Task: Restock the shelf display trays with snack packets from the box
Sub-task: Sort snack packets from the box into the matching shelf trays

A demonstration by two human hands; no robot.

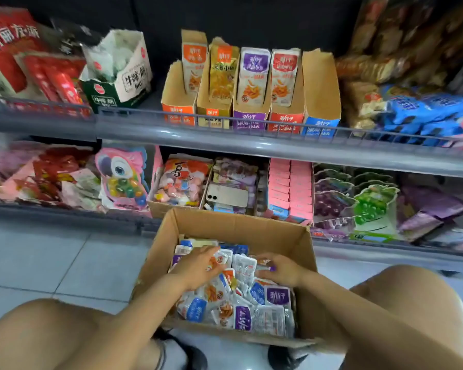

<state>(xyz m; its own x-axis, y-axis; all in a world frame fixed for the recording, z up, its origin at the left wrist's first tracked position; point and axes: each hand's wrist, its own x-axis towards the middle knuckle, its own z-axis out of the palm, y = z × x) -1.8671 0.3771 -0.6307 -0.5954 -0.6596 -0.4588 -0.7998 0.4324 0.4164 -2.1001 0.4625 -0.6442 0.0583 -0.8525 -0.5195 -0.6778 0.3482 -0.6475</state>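
An open cardboard box [233, 225] stands on the floor between my knees, filled with several small snack packets [251, 303] in white, blue, purple and orange. My left hand [195, 267] is inside the box at its left, fingers and thumb curled round a white and orange packet [223, 259]. My right hand [281, 269] is in the box at the right, fingers curled over a packet with a purple edge [268, 265]. On the upper shelf stand the display trays: orange [175, 109], yellow [213, 113], purple [249, 120], red [285, 121] and blue [320, 124]. The blue tray shows no packets.
A grey wire rail [225, 121] runs along the upper shelf's front. A phone [227, 196] lies on goods on the lower shelf just behind the box. Other snack boxes and bags fill both shelves to left and right. Tiled floor [51, 257] lies left of the box.
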